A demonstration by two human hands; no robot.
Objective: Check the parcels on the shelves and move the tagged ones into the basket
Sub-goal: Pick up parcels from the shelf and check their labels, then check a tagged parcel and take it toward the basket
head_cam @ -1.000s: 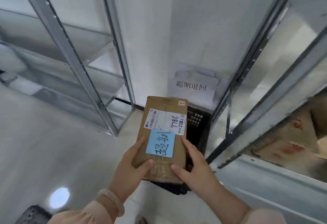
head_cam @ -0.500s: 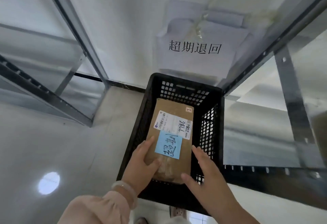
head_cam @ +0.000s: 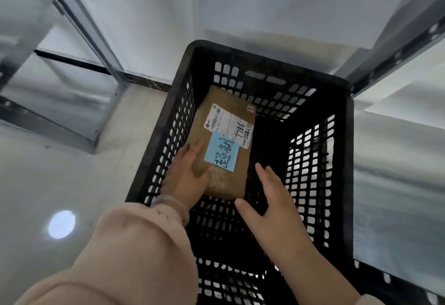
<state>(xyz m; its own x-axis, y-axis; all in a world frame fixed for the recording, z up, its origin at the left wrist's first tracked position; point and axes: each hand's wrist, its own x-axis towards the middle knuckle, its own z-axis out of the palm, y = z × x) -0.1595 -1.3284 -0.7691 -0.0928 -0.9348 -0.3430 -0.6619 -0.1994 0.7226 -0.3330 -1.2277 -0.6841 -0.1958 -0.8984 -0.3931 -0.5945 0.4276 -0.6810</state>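
A brown cardboard parcel (head_cam: pixel 226 114) with a white shipping label and a blue handwritten tag (head_cam: pixel 222 153) lies low inside the black perforated basket (head_cam: pixel 342 102), toward its left wall. My left hand (head_cam: pixel 186 177) holds the parcel's near left corner, thumb on top beside the tag. Just right of the parcel, my right hand (head_cam: pixel 272 198) hovers with fingers straight, apart from the box.
The basket stands on a pale floor against a white wall. Metal shelf frames (head_cam: pixel 79 25) rise at the left and another shelf frame (head_cam: pixel 395 51) at the right. The lower edge of a paper sign (head_cam: pixel 313 3) hangs on the wall above the basket.
The parcel went from above the basket down deep inside it. My right hand let go and drew off to the right; my left hand still holds the corner. The view tilted downward.
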